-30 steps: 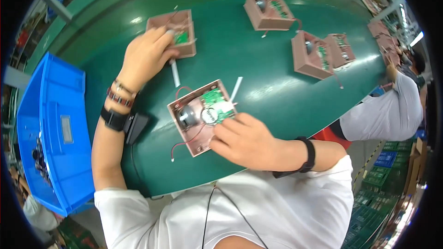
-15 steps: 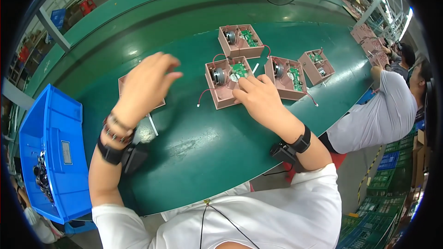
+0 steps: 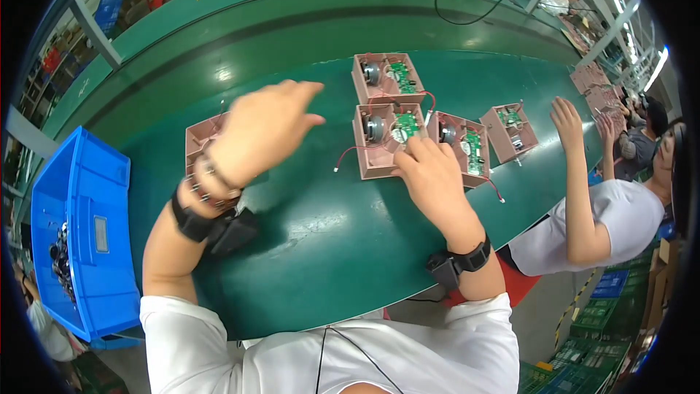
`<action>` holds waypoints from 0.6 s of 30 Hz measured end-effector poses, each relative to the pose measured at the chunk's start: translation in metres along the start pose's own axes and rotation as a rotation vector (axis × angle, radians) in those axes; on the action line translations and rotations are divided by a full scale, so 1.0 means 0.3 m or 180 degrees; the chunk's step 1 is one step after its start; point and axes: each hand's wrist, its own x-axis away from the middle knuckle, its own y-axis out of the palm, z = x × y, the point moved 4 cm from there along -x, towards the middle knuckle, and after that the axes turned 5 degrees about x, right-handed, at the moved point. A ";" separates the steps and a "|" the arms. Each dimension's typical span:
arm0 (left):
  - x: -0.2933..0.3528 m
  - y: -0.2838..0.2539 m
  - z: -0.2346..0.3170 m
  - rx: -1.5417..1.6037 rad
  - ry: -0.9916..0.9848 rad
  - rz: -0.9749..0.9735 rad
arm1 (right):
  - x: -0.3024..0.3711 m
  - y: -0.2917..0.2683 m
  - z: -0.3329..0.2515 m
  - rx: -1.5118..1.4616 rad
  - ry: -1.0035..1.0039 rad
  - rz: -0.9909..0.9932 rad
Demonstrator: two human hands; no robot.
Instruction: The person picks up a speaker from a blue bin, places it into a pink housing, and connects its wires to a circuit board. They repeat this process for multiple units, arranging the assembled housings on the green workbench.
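Note:
My right hand (image 3: 435,179) is closed on the near right edge of an open pink-brown speaker box (image 3: 375,169), its fingertips bent over the wall. Inside that box are a round speaker (image 3: 373,129) and a green circuit board (image 3: 405,128); a red wire trails out to the left. Above the table my left hand (image 3: 271,118) is empty, fingers stretched to the right and thumb apart. Behind its wrist another pink-brown box (image 3: 195,137) is partly hidden. A similar box (image 3: 474,152) stands against the held one's right side, and another (image 3: 386,76) just behind it.
Farther right sits a smaller-looking open box (image 3: 510,133). A deep blue bin (image 3: 98,248) with dark parts stands at the left. A co-worker's raised hand (image 3: 567,122) is over the table's right end. A black cable (image 3: 467,20) hangs at the back.
The held box has shifted right, closing the gap to the box beside it. My left hand has moved right, fingers now straighter. The co-worker's arm has come up over the table.

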 end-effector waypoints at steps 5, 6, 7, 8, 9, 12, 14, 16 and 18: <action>0.097 -0.092 -0.118 -0.0049 -0.0438 -0.0135 | -0.061 -0.037 0.030 -0.0497 0.0395 0.0259; 0.090 -0.080 -0.106 0.0100 -0.0285 -0.0093 | -0.092 -0.040 0.049 -0.0332 0.0610 0.0408; 0.080 -0.054 -0.095 0.0269 -0.0117 -0.0065 | -0.114 -0.035 0.067 -0.0154 0.0846 0.0540; 0.064 -0.023 -0.057 0.0502 0.0030 -0.0048 | -0.132 -0.026 0.069 -0.0151 0.0851 0.0521; 0.041 0.027 -0.003 0.0743 0.0183 -0.0030 | -0.144 0.005 0.077 -0.0268 0.0899 0.0303; 0.001 0.157 0.105 0.1081 0.0638 -0.0047 | -0.139 0.066 0.089 -0.0419 0.0983 -0.0134; 0.017 0.190 0.145 0.0766 0.0869 -0.0087 | -0.111 0.075 0.070 -0.0527 0.0963 0.0051; 0.056 0.201 0.181 0.0681 0.0975 -0.0124 | -0.074 0.058 0.041 -0.0562 0.0975 0.0073; 0.119 0.157 0.188 0.0773 0.1095 -0.0335 | -0.057 0.017 0.002 -0.0985 0.1076 -0.0217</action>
